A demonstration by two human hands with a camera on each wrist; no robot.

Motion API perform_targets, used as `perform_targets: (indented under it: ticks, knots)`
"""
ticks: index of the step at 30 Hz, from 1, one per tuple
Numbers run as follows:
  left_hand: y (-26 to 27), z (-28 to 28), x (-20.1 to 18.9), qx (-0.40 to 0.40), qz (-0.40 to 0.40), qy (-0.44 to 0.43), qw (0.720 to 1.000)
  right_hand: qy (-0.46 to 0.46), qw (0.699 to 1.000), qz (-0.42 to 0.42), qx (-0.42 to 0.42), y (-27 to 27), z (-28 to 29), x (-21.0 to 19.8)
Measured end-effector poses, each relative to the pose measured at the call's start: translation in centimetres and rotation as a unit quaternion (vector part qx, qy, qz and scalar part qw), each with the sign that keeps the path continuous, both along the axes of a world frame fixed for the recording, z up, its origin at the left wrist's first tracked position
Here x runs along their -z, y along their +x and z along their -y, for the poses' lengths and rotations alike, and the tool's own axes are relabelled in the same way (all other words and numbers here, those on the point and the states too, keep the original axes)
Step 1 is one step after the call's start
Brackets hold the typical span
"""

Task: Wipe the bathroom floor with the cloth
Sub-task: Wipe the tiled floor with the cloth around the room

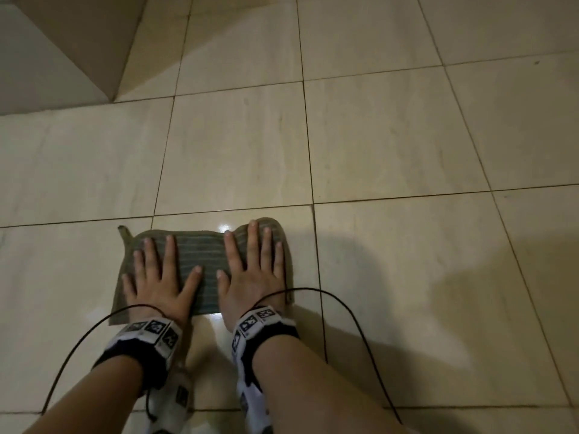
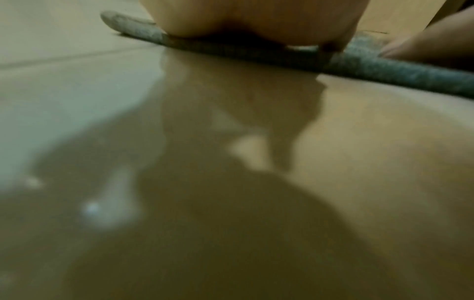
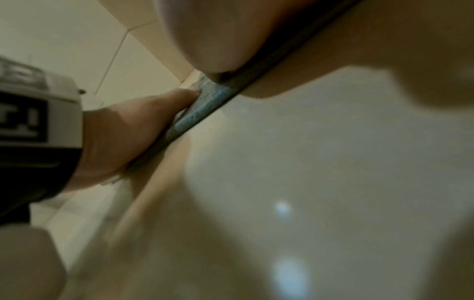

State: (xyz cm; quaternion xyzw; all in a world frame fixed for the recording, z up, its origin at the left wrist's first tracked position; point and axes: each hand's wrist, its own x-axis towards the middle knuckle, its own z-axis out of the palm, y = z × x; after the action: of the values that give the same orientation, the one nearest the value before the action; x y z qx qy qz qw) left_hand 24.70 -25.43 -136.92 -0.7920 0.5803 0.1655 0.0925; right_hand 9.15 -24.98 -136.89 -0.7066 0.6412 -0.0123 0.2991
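A grey-green striped cloth lies flat on the glossy beige tiled floor. My left hand presses on its left half with fingers spread straight. Over on the cloth's right half, my right hand lies flat, fingers straight and pointing away from me. The left wrist view shows the cloth's near edge under my palm. In the right wrist view the cloth's edge runs under my right palm, with my left hand pressing beside it.
A raised tiled step or wall base stands at the far left. Black cables loop from the wrist bands over the floor beside my arms. The tiles near my wrists look shiny and wet. Open floor stretches ahead and to the right.
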Motion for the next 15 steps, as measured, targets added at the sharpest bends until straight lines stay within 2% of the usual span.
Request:
perform_targets:
  ticks: [2, 5, 10, 12, 15]
  knots:
    - [-3.0, -0.8, 0.4, -0.022, -0.001, -0.024, 0.999, -0.019, 1.0, -0.02, -0.012, -2.6, -0.8, 0.4]
    - [-10.9, -2.0, 0.8, 0.005, -0.013, -0.018, 1.0, -0.019, 0.995, -0.09, 0.041, -10.2, -2.6, 0.7]
    - [-26.7, -5.8, -0.1, 0.092, -0.131, 0.038, 0.986, 0.007, 0.973, -0.178, 0.149, -25.6, -6.6, 0.1]
    - [-29.5, -7.1, -0.8, 0.093, -0.167, 0.039, 0.981, 0.039, 0.967, -0.189, 0.167, -28.3, -7.6, 0.0]
    - [-28.5, -7.6, -0.4, 0.121, -0.168, 0.028, 0.978, 0.048, 0.961, -0.204, 0.182, -27.5, -7.8, 0.3]
